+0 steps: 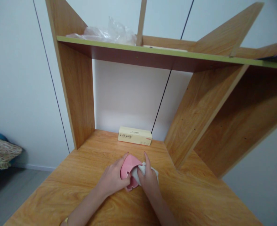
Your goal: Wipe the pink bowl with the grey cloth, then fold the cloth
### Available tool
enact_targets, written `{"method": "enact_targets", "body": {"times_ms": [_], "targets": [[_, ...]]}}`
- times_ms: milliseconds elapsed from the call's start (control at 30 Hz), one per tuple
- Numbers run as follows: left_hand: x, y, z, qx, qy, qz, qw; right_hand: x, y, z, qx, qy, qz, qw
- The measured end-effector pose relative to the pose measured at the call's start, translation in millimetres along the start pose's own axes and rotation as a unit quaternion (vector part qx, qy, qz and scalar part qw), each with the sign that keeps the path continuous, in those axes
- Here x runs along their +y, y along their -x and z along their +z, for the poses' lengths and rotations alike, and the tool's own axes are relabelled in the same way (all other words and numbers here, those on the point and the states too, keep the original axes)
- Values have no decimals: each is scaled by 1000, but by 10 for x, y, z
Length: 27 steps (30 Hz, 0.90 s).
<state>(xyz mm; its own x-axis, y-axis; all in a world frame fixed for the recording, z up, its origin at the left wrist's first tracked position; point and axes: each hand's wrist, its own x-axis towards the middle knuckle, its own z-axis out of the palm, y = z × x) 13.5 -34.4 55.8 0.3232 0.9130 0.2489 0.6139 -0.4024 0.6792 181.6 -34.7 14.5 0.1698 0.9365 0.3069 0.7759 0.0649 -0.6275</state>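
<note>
My left hand (112, 179) grips a small pink bowl-like object (128, 167), tilted on its side just above the wooden desk (82, 175). My right hand (148, 179) is closed on a white cloth (138, 171) and presses it against the pink object's inside. Both hands meet at the middle of the desk. A little way behind them, against the back wall, lies a long cream box (135, 135) with red print.
The desk has a wooden hutch: an upright panel (78, 100) at the left, slanted panels (206, 110) at the right, and a shelf (152, 53) above holding a crumpled clear plastic bag (110, 33). A patterned cushion (1, 152) lies at the far left by the floor.
</note>
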Motion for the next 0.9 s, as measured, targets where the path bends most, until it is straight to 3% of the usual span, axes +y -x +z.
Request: {"method": "enact_targets", "body": {"times_ms": [133, 300, 400, 633, 800, 900], "targets": [[-135, -21, 100, 62, 47, -7, 997, -9, 35, 31, 14, -28, 58, 998], [-189, -2, 315, 17, 162, 6, 987, -7, 30, 37, 76, -84, 108, 988], [-195, -5, 379, 19, 206, 29, 978, -31, 10, 41, 50, -98, 122, 986], [-128, -30, 164, 56, 69, -4, 996, -54, -38, -61, 60, -43, 75, 994], [-45, 27, 97, 17, 22, 33, 999, -15, -18, -125, 71, -4, -7, 997], [-22, 46, 103, 13, 17, 53, 998, -2, -2, -98, 61, 19, 6, 998]]}}
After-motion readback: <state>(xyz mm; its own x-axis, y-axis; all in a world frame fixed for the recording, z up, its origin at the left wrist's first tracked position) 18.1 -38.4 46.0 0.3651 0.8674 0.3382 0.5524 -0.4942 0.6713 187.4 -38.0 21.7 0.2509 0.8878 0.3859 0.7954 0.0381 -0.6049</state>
